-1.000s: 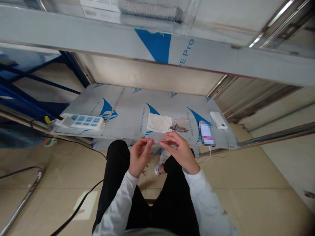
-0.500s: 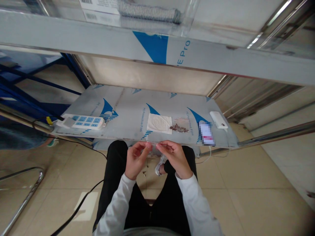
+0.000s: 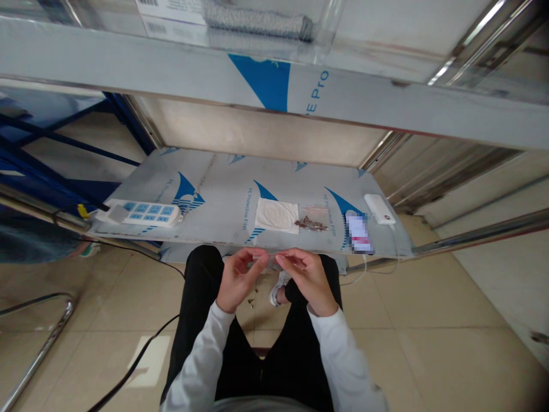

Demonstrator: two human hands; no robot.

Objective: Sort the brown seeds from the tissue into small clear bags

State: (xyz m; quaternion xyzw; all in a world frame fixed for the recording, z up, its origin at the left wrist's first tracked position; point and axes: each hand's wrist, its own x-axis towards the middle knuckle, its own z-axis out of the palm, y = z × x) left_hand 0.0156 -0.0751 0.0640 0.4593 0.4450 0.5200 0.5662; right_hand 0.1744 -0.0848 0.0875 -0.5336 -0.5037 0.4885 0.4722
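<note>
On the shelf (image 3: 218, 189), a white power strip (image 3: 148, 213) lies at left. Next come the left hand (image 3: 240, 277), the white tissue (image 3: 277, 216) on the shelf, and the right hand (image 3: 309, 279); both are narrowly curled, but I cannot tell whether they hold something. Small brown pieces (image 3: 312, 225) lie just right of the tissue.
</note>
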